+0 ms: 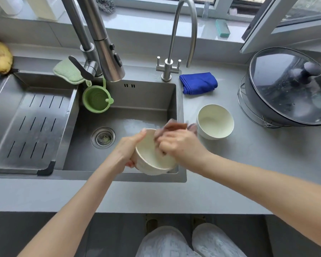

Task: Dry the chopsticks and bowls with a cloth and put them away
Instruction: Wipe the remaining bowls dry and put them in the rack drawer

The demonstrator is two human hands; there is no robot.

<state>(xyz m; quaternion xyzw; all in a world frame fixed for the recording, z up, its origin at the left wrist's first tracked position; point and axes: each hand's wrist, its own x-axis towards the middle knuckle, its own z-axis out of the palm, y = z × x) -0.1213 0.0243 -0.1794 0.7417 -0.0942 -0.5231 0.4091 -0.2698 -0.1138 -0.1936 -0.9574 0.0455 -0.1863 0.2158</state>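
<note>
My left hand (127,152) grips a cream bowl (149,160) by its left rim, tilted over the right part of the sink (130,101). My right hand (176,144) holds a brownish-pink cloth (171,127) and presses it inside the bowl; the cloth is blurred. A second cream bowl (215,121) stands upright on the counter just right of the sink. No chopsticks are in view.
A folded blue cloth (198,83) lies behind the second bowl. A wok with a glass lid (289,88) sits at the right. Two taps (102,45) rise behind the sink, with a green strainer (96,99), a green sponge (69,71), and a drain tray (32,130) at left.
</note>
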